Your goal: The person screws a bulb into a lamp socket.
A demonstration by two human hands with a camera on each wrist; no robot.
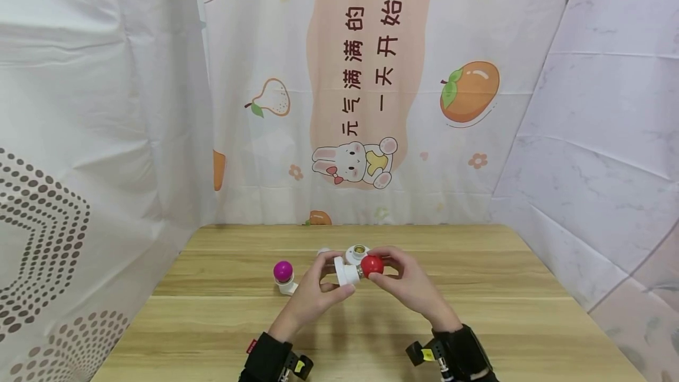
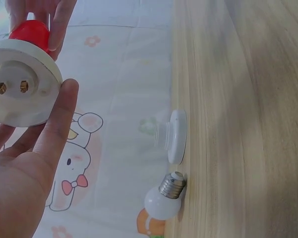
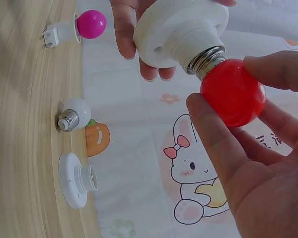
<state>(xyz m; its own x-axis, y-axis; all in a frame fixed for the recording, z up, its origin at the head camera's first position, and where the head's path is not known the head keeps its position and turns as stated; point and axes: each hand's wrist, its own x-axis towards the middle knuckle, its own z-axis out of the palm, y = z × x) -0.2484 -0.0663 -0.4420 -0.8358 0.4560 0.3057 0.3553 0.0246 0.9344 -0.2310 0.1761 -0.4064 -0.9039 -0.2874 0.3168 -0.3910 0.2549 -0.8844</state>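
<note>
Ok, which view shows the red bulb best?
The right wrist view: the red bulb is large there, its metal thread partly showing at the white socket. The head view shows it small in the right hand; the left wrist, only part, behind the socket.

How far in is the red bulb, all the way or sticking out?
Not all the way in: silver threads show between the red bulb and its white holder.
</note>
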